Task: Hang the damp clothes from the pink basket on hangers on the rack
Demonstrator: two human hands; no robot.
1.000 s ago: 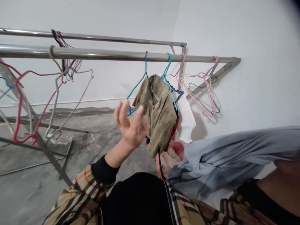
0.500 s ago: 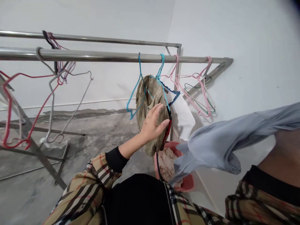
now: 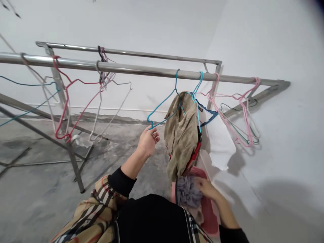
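Around mid-frame, our left hand [image 3: 147, 141] reaches up, fingers half-curled at the blue hanger's [image 3: 162, 101] lower corner; whether they grip it, we cannot tell. At lower right, the pink basin [image 3: 210, 216] holds crumpled grey cloth [image 3: 187, 193], our right hand [image 3: 205, 187] reaching down to it, grip unclear.

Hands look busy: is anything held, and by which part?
Left hand touches a lower corner of the blue hanger; right hand, gray cloth. Neither grip is clear.
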